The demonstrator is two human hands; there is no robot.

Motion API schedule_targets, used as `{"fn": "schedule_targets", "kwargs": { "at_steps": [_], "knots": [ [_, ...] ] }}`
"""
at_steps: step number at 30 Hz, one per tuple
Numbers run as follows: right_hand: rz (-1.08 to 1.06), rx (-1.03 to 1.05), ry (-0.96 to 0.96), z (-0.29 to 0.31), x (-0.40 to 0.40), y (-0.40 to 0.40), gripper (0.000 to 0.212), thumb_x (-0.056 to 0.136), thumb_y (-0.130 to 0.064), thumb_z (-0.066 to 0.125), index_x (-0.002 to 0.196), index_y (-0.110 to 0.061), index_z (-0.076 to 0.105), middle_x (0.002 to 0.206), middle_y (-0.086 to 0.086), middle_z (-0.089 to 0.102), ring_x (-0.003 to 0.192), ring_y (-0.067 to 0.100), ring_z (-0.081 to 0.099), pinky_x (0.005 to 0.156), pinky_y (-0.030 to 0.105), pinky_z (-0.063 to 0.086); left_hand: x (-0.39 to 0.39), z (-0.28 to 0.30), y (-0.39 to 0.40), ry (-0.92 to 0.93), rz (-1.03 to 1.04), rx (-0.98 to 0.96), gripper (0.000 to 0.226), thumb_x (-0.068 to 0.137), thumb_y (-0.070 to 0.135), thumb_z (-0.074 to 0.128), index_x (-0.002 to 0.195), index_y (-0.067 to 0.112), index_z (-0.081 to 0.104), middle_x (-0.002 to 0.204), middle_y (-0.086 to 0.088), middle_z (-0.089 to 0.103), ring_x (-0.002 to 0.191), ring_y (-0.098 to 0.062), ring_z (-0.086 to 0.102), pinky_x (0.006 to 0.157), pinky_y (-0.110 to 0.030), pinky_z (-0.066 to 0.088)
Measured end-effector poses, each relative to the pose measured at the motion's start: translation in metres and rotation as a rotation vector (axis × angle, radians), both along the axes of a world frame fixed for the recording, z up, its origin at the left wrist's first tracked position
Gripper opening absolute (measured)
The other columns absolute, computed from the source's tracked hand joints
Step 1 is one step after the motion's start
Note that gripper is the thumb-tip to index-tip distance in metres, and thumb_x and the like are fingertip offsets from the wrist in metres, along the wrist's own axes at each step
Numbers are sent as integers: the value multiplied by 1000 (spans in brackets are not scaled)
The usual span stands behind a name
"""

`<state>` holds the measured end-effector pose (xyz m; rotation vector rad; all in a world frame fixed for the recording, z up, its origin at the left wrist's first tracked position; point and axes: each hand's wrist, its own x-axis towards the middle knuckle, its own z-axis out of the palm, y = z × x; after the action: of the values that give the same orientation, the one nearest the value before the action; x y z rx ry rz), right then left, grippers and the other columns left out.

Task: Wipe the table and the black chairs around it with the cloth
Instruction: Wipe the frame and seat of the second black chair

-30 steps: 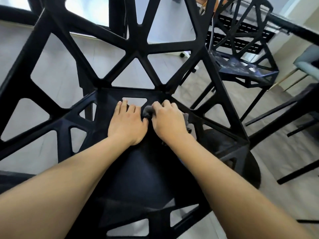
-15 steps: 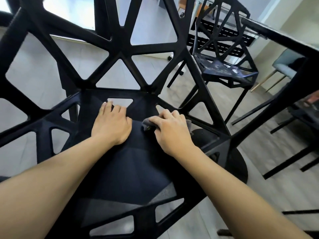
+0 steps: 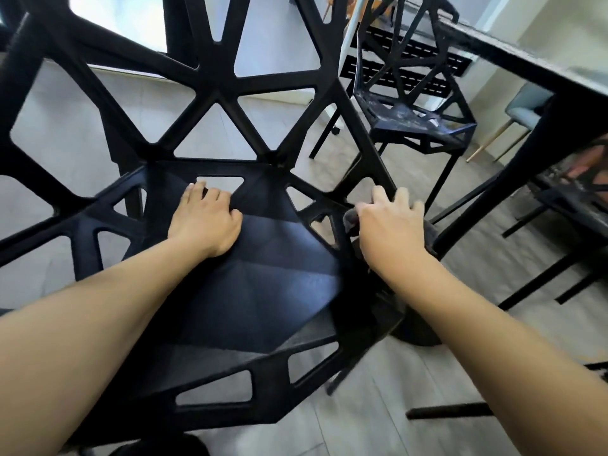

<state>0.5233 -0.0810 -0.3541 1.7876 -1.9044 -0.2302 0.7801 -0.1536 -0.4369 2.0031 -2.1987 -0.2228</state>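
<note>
Our cloth point(image 3: 353, 222) sits bunched under our right hand point(image 3: 391, 225), fingers curled over it and pressing it onto the right edge of the near chair point(image 3: 256, 274), where the seat meets the slanting back strut. That strut runs up and away from the hand, so the wipe likely follows it. Our left hand point(image 3: 204, 222) rests flat on the seat toward its back, fingers loose, holding nothing. Right of the chair lies bare floor point(image 3: 362, 406), then the table point(image 3: 526, 60); beyond the chair stands a second chair point(image 3: 421, 123), its seat smeared.
</note>
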Motion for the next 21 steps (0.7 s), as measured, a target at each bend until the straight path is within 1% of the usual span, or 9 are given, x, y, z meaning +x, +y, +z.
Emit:
{"fn": "schedule_targets", "kwargs": {
  "at_steps": [2,4,7,9,11,14,16,19,21],
  "knots": [
    [9,0,4,1,-6,5,26,88,-22,60,113,-22,67,122,6,50,112,36,45,90,46,39,-1,1,0,-9,-3,-1,57,102,37,27,146,5,41,155,-13,38,151,-31,12,125,-41,5],
    [56,2,-37,-2,-3,-8,25,89,-19,58,112,-22,67,125,7,50,112,36,45,87,45,39,-1,0,1,-13,-3,-1,57,101,39,29,144,3,43,153,-14,40,150,-32,14,125,-42,5],
    [168,26,-131,-14,20,-41,24,94,-17,51,112,-19,67,123,8,50,115,36,45,87,45,37,-1,-2,0,-16,-7,-12,56,101,40,31,140,2,46,150,-15,42,148,-32,17,125,-43,6],
    [211,32,-132,-19,43,-61,27,96,-15,46,115,-15,65,124,10,51,117,36,46,90,45,37,0,-1,-1,-14,-4,-17,55,101,40,32,139,2,48,149,-15,44,148,-32,17,124,-42,7],
    [198,25,-133,-27,55,-69,27,96,-14,44,115,-13,64,122,9,52,115,36,47,89,44,37,-1,-2,-1,10,9,-25,56,101,40,32,140,3,47,150,-14,43,148,-31,16,125,-41,6],
    [203,-2,-193,-36,50,-38,23,88,-22,56,108,-16,67,111,7,57,103,36,52,82,43,38,-2,-2,-1,25,32,-34,58,101,41,31,143,3,45,152,-14,41,149,-31,14,125,-41,6],
    [266,-35,-296,-44,46,5,25,82,-28,60,103,-19,69,103,6,60,94,34,55,78,43,40,-4,-2,0,31,43,-33,59,101,41,30,144,2,43,154,-15,39,150,-31,12,125,-41,6],
    [385,20,-407,-43,26,62,33,86,-31,55,117,-27,66,109,0,60,97,29,51,81,44,42,-5,1,2,47,50,-28,60,102,41,31,143,0,44,155,-17,37,150,-33,12,125,-42,6],
    [403,-32,-365,-38,-6,73,37,89,-30,56,125,-27,65,115,0,60,100,29,50,83,45,44,-5,1,2,27,37,-20,60,101,41,32,141,-1,46,153,-19,40,148,-34,17,124,-43,9]
  ]
}}
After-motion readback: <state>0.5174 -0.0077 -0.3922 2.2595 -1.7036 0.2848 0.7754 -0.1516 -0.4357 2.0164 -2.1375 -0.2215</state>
